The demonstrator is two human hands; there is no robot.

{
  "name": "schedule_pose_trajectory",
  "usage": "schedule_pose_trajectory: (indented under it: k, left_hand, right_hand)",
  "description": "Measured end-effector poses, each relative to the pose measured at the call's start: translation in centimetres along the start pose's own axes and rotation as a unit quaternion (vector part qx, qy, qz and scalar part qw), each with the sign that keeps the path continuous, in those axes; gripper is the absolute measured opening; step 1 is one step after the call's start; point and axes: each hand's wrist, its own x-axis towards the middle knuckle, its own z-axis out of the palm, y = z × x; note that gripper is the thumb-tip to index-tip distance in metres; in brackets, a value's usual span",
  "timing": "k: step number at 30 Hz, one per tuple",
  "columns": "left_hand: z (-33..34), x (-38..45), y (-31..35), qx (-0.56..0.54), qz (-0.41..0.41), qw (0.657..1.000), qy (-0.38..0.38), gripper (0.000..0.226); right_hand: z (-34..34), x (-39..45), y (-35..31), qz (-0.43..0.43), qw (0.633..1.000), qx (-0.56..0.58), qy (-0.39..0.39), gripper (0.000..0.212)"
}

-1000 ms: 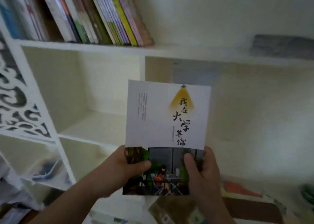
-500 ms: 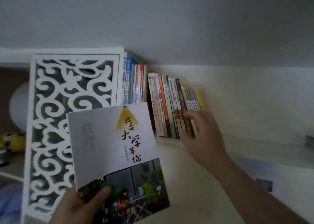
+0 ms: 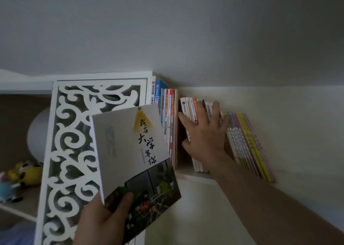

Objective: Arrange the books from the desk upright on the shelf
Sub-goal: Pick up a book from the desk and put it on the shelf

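Observation:
My left hand grips the lower corner of a white-covered book with black calligraphy and a photo along its bottom, held tilted in front of the shelf. A row of books stands on the top shelf, its right part leaning left. My right hand lies flat with spread fingers against the spines of the middle books. A dark gap shows beside my thumb, between those books and the upright group at the left.
A white carved fretwork panel forms the shelf's left side. Behind it, a side shelf holds a yellow plush toy, a blue toy and a white round object. The grey ceiling hangs close above.
My right hand let go of the book and reached up to the row, then slid left onto its middle spines. My view swung up to the top shelf; the left hand raised the book.

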Motion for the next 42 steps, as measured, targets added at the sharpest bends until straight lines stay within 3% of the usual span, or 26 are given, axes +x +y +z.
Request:
schedule_pose_trajectory:
  k: [1,2,3,4,8,12,15,20,23,26,29,31,32,34,36,38,40,42]
  left_hand:
    - [-5.2,-1.0,4.1,0.13,0.027,0.991,-0.009,0.025]
    - [2.3,0.7,1.7,-0.002,0.011,1.0,-0.027,0.027]
    - [1.7,0.4,1.8,0.026,-0.024,0.998,-0.046,0.031]
    - [2.7,0.9,1.8,0.059,0.052,0.996,-0.036,0.034]
    - [5.6,1.3,3.9,0.033,0.156,0.986,-0.04,0.057]
    - [8.4,1.3,6.0,0.053,0.183,0.979,-0.073,0.09]
    - [11.4,1.7,5.9,0.064,0.208,0.971,-0.096,0.101]
    - [18.3,3.2,4.8,0.088,0.219,0.962,-0.137,0.09]
    - [21.3,6.1,4.0,0.058,0.174,0.976,-0.121,0.082]
    - [23.1,8.3,3.1,0.116,0.134,0.982,-0.072,0.085]
    - [23.0,8.1,3.3,-0.001,0.113,0.981,-0.158,0.046]
    - [22.4,8.0,3.5,-0.071,0.108,0.972,-0.197,0.035]
    - [22.0,8.2,3.3,-0.117,0.063,0.966,-0.223,0.043]
    - [20.9,8.3,2.7,-0.103,0.046,0.959,-0.259,0.065]
    - [19.3,7.5,2.2,0.0,0.098,0.956,-0.277,0.087]
    - [17.2,6.3,2.1,0.107,0.194,0.95,-0.218,0.094]
    - [15.1,5.8,2.4,0.143,0.304,0.933,-0.127,0.075]
    - [14.2,6.5,2.6,0.175,0.358,0.915,-0.058,0.048]
  right_hand:
    - [0.1,-0.2,0.4,-0.006,1.0,-0.006,0.005,0.084]
    - [0.3,-0.5,0.8,-0.012,1.0,-0.011,0.009,0.074]
    - [0.3,-0.6,1.1,-0.013,1.0,-0.015,0.011,0.068]
    - [0.4,-0.6,1.5,-0.011,1.0,-0.018,0.011,0.064]
    - [0.4,-0.7,3.0,0.014,1.0,-0.012,0.01,0.064]
    - [0.2,-1.5,4.9,0.055,0.998,-0.008,0.018,0.06]
    - [0.2,-1.8,5.9,0.059,0.998,0.005,0.022,0.06]
    - [0.1,-2.0,5.9,0.051,0.998,0.023,0.033,0.066]
    - [0.1,-2.1,6.1,0.041,0.998,0.027,0.04,0.059]
    - [0.2,-2.2,6.1,0.029,0.998,0.029,0.036,0.059]
    - [0.3,-2.2,5.9,-0.006,0.998,0.053,0.043,0.056]
    - [0.2,-2.3,5.6,-0.028,0.997,0.062,0.047,0.055]
    - [0.3,-2.3,5.3,-0.034,0.996,0.061,0.048,0.055]
    - [0.4,-2.3,4.9,-0.036,0.997,0.055,0.046,0.054]
    - [0.7,-2.2,4.9,-0.033,0.997,0.047,0.043,0.055]
    - [0.8,-2.2,4.8,-0.031,0.998,0.037,0.044,0.056]
    - [0.8,-2.1,4.2,-0.033,0.998,0.03,0.041,0.057]
    - [1.0,-2.0,3.1,-0.043,0.998,0.03,0.034,0.059]
